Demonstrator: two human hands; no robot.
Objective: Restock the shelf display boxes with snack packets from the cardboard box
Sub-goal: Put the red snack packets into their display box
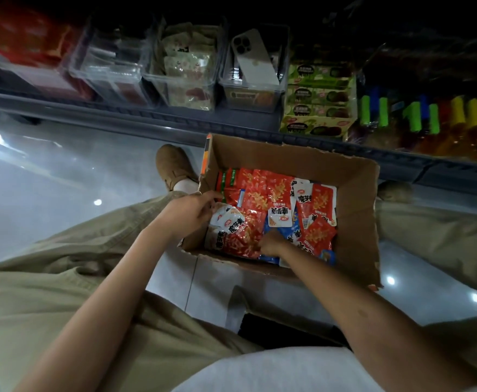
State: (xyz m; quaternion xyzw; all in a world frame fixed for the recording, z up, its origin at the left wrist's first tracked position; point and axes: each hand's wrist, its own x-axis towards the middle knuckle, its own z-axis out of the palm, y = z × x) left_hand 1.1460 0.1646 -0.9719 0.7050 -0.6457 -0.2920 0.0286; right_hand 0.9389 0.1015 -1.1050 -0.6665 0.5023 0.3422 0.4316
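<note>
Left hand (192, 212) pinches a white-and-red snack packet (229, 220) at the cardboard box's (356, 193) left wall. Right hand (271, 242), fingers curled, grips a red packet (243, 241) near the front edge. Clear shelf bins (186, 77) stand beyond.

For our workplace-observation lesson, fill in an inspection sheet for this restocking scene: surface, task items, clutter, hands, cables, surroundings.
Surface: glossy grey floor, reflecting lights.
Job's things: open cardboard box on the floor, holding red, white and blue snack packets; clear display boxes on the shelf.
Clutter: phone leaning in one display box.
Hands: left hand grips packets at the box's left side; right hand grips a red packet.
Cables: nothing seen.
Surroundings: green cartons on the dim shelf; shoe beside the box.
</note>
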